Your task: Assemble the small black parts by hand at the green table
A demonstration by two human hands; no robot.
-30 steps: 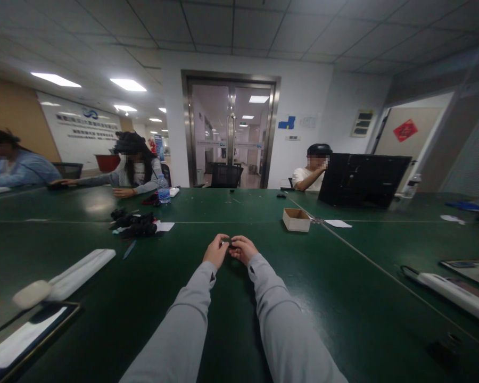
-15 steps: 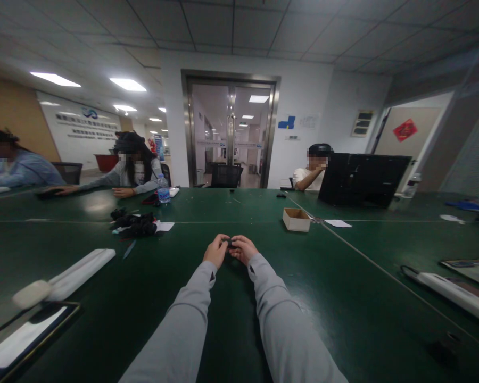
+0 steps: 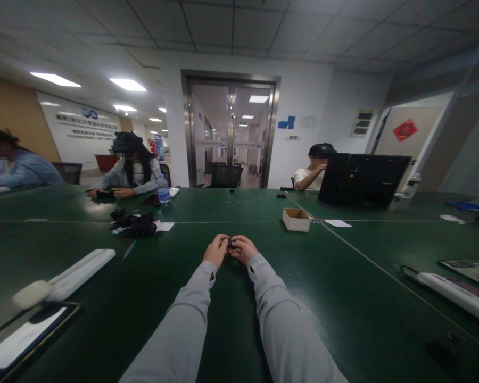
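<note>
Both my arms reach forward over the green table [image 3: 239, 298], in light grey sleeves. My left hand [image 3: 216, 250] and my right hand [image 3: 243, 249] meet close together, fingers closed in a pinch. Between their fingertips is a small black object [image 3: 230, 243], mostly hidden by the fingers and too small to name. Each hand appears to grip one side of it. A small open cardboard box [image 3: 296, 221] sits beyond my right hand, and a bundle of black items [image 3: 138, 223] lies farther off to the left.
Left of my arms lie a white power strip [image 3: 83, 271], a tablet-like device [image 3: 27, 340] and a pen [image 3: 129, 249]. Another white strip [image 3: 459, 298] is at right. A water bottle [image 3: 163, 190] and a black monitor [image 3: 363, 180] stand farther back. Several people sit around the table.
My hands stay in nearly the same place on the small black object. Across the table at left, a co-worker has drawn a dark item inward and now has both hands at it.
</note>
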